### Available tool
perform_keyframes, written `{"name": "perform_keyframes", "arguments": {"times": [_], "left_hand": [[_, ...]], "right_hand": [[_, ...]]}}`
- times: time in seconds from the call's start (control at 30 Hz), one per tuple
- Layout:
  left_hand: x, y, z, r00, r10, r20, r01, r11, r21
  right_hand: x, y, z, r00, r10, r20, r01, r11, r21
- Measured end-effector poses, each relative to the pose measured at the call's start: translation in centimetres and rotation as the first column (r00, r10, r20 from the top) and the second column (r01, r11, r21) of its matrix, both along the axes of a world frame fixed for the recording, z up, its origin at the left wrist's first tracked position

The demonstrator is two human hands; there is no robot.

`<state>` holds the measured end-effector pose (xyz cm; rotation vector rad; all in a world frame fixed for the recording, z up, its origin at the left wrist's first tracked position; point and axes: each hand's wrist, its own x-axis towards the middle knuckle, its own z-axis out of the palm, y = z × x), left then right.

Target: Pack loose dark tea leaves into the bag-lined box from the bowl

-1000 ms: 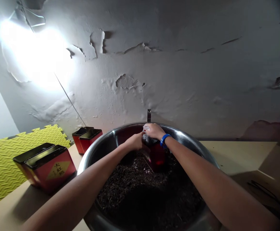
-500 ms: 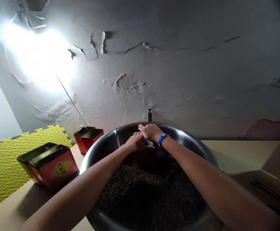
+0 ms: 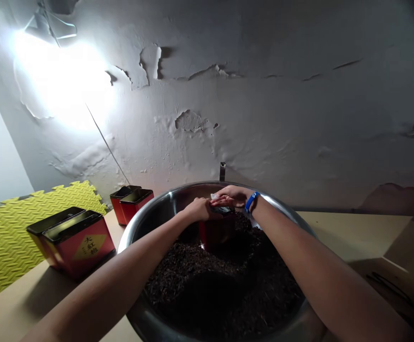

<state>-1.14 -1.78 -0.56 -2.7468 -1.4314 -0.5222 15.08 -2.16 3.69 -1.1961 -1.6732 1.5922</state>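
Observation:
A red tea tin [image 3: 217,232] stands upright on dark loose tea leaves [image 3: 178,266] inside a large steel basin [image 3: 138,228]. My left hand [image 3: 200,209] is closed over the tin's top left edge. At the tin's mouth, my right hand [image 3: 231,195], with a blue wristband [image 3: 251,202], has its fingers pressed together on a bit of whitish clear plastic bag [image 3: 213,196]. More see-through plastic shows below those fingers at the tin's opening. The tin's inside is hidden by both hands.
Two open red tins [image 3: 82,247] with black rims stand left of the basin, and two more red tins [image 3: 130,204] behind them. Yellow foam matting [image 3: 7,242] lies at the left. A bright lamp [image 3: 61,80] hangs before the peeling wall. A dark cable [image 3: 388,285] lies at the right.
My right hand has turned and shifted slightly right and down, its fingers now lying flatter across the tin's mouth. More of the tin's red side shows. The view has shifted slightly.

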Motion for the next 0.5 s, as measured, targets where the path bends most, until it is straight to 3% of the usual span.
{"name": "perform_keyframes", "arguments": {"times": [0.1, 0.2, 0.27, 0.37, 0.43, 0.5], "left_hand": [[0.0, 0.2, -0.2, 1.000, -0.023, 0.016, 0.023, 1.000, 0.004], [-0.3, 0.2, 0.0, 0.999, -0.051, 0.005, 0.052, 0.998, -0.036], [-0.8, 0.4, 0.4, 0.994, -0.107, 0.034, 0.110, 0.988, -0.109], [-2.3, 1.6, 1.0, 0.978, -0.148, 0.145, 0.182, 0.947, -0.266], [-3.9, 3.0, 1.0, 0.974, -0.054, 0.220, 0.134, 0.921, -0.365], [-5.8, 4.3, 0.4, 0.960, 0.139, 0.243, -0.039, 0.925, -0.377]], "right_hand": [[0.4, 0.1, -0.3, 0.997, 0.074, 0.014, -0.075, 0.993, 0.088], [-0.3, 0.4, -0.8, 0.959, -0.120, 0.258, 0.038, 0.953, 0.301], [-0.9, 0.8, -1.2, 0.839, -0.334, 0.430, 0.088, 0.863, 0.498], [-1.4, 1.3, -1.8, 0.616, -0.582, 0.531, 0.036, 0.694, 0.719], [-1.4, 1.6, -2.1, 0.508, -0.637, 0.579, -0.001, 0.672, 0.740], [-1.2, 1.9, -2.5, 0.449, -0.623, 0.641, -0.028, 0.707, 0.707]]}}
